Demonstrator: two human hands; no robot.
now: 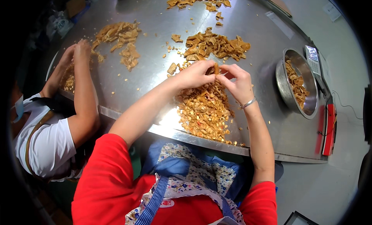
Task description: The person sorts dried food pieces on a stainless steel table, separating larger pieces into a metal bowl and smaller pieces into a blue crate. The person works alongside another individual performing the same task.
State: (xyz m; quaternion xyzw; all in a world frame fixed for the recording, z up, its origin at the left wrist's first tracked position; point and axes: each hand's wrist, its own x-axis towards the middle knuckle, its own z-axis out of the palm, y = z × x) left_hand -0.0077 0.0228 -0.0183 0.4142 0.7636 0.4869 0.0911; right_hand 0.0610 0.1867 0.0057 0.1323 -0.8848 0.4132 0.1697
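My left hand (199,74) and my right hand (237,80) meet over the metal table, fingertips pinched at both sides of a small brown dried piece (216,68) held upright. Its exact kind I cannot make out. Under my hands spreads a heap of golden-yellow flat bits (205,115), reaching down to the near rim. Just beyond my fingers lies a pile of wrinkled brown dried pieces (217,45). A silvery bracelet (247,103) circles my right wrist.
A steel bowl (284,75) with brown pieces stands at the right, near a red box-like object (328,129). More brown piles (116,33) lie left and at the far side. On the left a person's hands (79,50) work over another heap. The metal table (155,62) has a raised rim.
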